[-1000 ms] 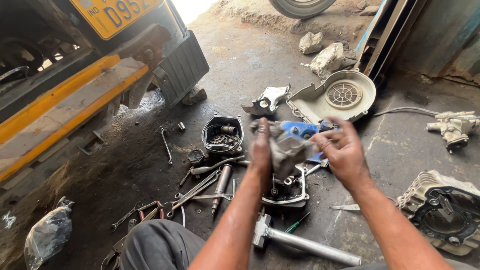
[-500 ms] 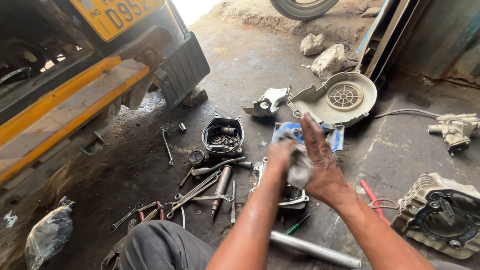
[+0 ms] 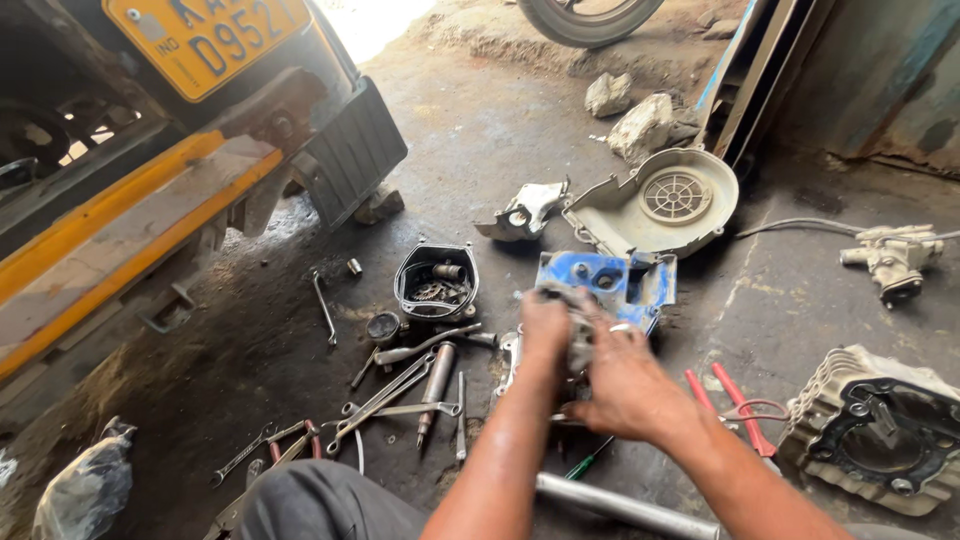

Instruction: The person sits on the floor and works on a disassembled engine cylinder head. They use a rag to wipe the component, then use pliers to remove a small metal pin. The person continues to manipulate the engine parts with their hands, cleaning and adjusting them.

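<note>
Both hands, left hand (image 3: 545,325) and right hand (image 3: 625,385), clench a grey metal part (image 3: 580,335) above the blue cover (image 3: 605,280); next needs firm twisting.

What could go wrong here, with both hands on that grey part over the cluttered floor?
The greasy-looking grey part, held between left hand and right hand, could slip onto the metal part below. Loose spanners and red-handled pliers lie close by; an elbow could scatter them. Small bits in the black tray could spill if knocked.

two hands (image 3: 545,325), two stones (image 3: 608,94) (grey), one pliers (image 3: 735,400)
</note>
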